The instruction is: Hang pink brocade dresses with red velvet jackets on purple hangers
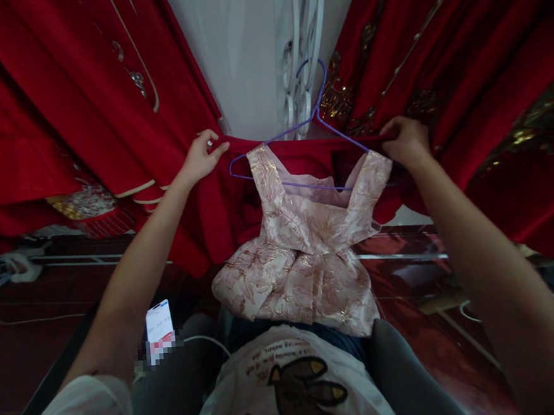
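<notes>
A length of red cloth [210, 206] spans the space between my hands, its upper edge pulled nearly straight. My left hand [202, 156] pinches that edge at one end, thumb and fingers closed. At the other end my right hand [409, 140] grips the same edge, its fingertips partly hidden. In front of the cloth is a pale pink and gold brocade dress [316, 220] with wide shoulder straps, its lower part bunched over my lap. A purple wire hanger [316, 111] passes through the straps, its hook pointing up. Neither hand visibly holds the dress.
Red garments [28, 111] with gold and silver trim hang on the left, and more red garments [403, 53] on the right. White scrollwork metal [300, 54] stands behind the hanger. A lit phone [159, 326] with a white cable lies by my left thigh.
</notes>
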The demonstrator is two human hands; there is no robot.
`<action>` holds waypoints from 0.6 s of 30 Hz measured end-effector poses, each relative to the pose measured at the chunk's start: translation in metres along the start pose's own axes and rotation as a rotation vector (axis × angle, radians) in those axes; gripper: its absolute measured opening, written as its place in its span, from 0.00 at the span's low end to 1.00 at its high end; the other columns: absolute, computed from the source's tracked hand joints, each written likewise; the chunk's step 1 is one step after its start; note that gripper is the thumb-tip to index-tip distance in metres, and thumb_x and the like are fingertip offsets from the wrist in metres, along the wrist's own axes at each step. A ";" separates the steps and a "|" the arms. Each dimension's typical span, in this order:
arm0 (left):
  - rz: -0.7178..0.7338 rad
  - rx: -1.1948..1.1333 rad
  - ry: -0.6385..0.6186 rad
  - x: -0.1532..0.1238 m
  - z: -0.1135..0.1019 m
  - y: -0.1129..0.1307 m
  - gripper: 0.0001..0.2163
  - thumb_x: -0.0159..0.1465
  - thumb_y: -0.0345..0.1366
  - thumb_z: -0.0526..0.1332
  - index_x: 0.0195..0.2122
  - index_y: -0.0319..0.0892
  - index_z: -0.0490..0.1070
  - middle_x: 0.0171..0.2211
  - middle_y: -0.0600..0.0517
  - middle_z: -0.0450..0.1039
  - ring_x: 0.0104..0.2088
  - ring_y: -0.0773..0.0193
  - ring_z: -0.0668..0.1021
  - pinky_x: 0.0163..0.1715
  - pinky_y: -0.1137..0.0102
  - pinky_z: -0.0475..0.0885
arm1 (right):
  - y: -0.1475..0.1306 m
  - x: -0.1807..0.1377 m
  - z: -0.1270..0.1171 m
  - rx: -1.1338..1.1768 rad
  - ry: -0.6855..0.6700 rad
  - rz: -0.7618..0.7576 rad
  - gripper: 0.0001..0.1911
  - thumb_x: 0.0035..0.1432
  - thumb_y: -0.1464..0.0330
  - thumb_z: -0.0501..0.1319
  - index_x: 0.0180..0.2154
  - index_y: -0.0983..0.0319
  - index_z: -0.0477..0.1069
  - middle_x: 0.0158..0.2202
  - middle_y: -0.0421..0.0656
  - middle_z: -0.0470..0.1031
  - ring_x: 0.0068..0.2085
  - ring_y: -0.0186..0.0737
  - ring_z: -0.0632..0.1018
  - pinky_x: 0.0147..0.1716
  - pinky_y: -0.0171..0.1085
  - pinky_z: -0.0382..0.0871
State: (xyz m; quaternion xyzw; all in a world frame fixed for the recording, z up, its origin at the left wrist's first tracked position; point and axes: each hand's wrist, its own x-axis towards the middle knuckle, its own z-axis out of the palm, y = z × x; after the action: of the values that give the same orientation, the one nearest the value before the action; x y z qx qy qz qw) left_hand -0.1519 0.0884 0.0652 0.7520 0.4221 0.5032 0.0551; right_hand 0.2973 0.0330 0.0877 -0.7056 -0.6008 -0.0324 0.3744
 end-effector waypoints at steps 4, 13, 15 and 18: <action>-0.045 0.009 -0.030 -0.021 0.004 0.003 0.17 0.60 0.55 0.61 0.33 0.46 0.67 0.26 0.53 0.67 0.31 0.61 0.71 0.37 0.62 0.71 | 0.019 -0.012 -0.034 -0.151 0.121 -0.066 0.17 0.45 0.82 0.60 0.38 0.64 0.77 0.38 0.51 0.77 0.37 0.38 0.71 0.39 0.38 0.61; 0.060 0.018 0.087 -0.001 0.012 0.062 0.14 0.62 0.51 0.60 0.38 0.47 0.68 0.32 0.50 0.71 0.39 0.57 0.75 0.44 0.63 0.70 | 0.039 -0.037 -0.076 -0.459 0.474 -0.042 0.25 0.45 0.86 0.60 0.44 0.62 0.79 0.46 0.55 0.75 0.49 0.47 0.72 0.40 0.43 0.59; 0.066 0.017 0.106 -0.007 0.015 0.076 0.12 0.64 0.50 0.58 0.40 0.48 0.68 0.33 0.50 0.72 0.40 0.58 0.76 0.44 0.65 0.70 | 0.047 -0.047 -0.079 -0.398 0.622 -0.029 0.30 0.42 0.89 0.56 0.46 0.65 0.77 0.47 0.57 0.75 0.48 0.47 0.74 0.42 0.43 0.60; 0.057 0.039 0.028 -0.024 0.026 0.084 0.12 0.64 0.48 0.59 0.41 0.47 0.68 0.32 0.51 0.72 0.39 0.58 0.77 0.41 0.67 0.69 | 0.057 -0.066 -0.081 -0.201 0.598 0.074 0.28 0.46 0.87 0.53 0.47 0.65 0.76 0.41 0.56 0.77 0.40 0.47 0.77 0.36 0.45 0.62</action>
State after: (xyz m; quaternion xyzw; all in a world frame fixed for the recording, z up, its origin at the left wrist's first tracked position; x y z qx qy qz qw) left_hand -0.0857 0.0270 0.0788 0.7578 0.4107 0.5066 0.0203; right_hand 0.3616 -0.0672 0.0857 -0.7197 -0.4319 -0.2840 0.4635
